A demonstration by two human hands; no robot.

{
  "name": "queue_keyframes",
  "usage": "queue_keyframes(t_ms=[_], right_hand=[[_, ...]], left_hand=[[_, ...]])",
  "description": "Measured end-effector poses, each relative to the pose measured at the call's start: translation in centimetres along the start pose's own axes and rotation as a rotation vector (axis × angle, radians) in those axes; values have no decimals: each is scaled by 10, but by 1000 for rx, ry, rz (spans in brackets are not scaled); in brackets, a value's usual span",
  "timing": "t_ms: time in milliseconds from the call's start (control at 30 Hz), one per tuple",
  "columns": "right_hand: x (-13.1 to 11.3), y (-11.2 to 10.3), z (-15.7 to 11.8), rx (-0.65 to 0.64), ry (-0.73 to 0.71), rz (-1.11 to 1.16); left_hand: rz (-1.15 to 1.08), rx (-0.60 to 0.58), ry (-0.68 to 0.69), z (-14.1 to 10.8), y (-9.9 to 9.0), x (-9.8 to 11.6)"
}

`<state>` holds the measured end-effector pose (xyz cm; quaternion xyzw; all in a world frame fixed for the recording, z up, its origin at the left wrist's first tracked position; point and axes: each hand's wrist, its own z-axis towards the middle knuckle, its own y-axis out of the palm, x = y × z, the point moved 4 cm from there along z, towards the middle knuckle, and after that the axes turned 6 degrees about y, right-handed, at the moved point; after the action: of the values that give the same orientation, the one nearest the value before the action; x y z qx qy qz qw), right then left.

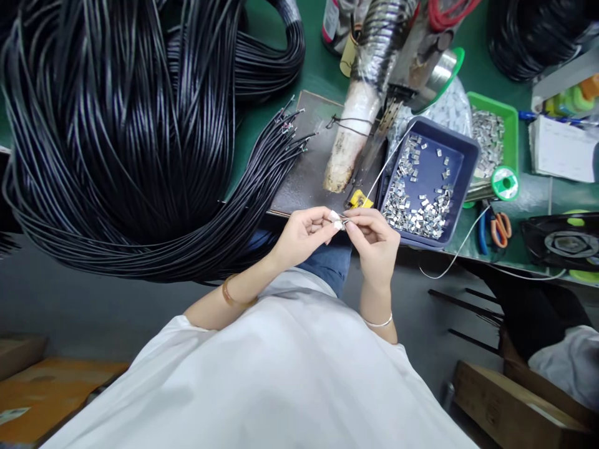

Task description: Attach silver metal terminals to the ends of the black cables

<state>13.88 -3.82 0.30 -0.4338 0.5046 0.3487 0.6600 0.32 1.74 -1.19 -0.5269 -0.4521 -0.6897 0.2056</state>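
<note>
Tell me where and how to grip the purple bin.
The bin is probably best gripped by its near rim, coming from the wearer's side: that rim lies at the bench edge, whereas a white wire runs by the left wall and the green tray stands close on the right. It is open-topped with loose metal pieces, so keep it level.

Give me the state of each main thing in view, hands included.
Left hand: fingertips pinched on a small piece, too tiny to identify.
Right hand: fingers curled in, grip unclear.
Blue tray: uncovered, partly filled with metal bits.
Green tray: uncovered, holding more metal bits.
Black cables: bundled, draped over the table edge.
Hose: wrapped over, angled towards the hands.
Fan: cannot tell whether spinning.
</note>
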Motion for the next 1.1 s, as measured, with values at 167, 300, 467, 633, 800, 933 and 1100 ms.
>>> queue_keyframes(t_ms=[167, 300, 467, 633, 800, 933, 1100], right_hand=[[-5, -2, -2, 10, -79, -105], [-10, -5, -4, -12, -214, -269], [-17, -6, -6, -58, -334, -435], [-11, -6, -7, 39, -163, -204], [11, 4, -5, 12, 71, 232], [9, 7, -11, 99, 37, 153], [-7, 1, -15, 173, -79, -80]], left_hand=[[64, 9, 53, 1, -1, -2], [258, 45, 119, -2, -3, -1], [693, 3, 367, -5, -3, 7], [740, 59, 516, -9, 2, 9], [668, 101, 566, -15, 8, 5], [418, 27, 267, -14, 10, -5], [54, -1, -20, -6, 9, -6]])
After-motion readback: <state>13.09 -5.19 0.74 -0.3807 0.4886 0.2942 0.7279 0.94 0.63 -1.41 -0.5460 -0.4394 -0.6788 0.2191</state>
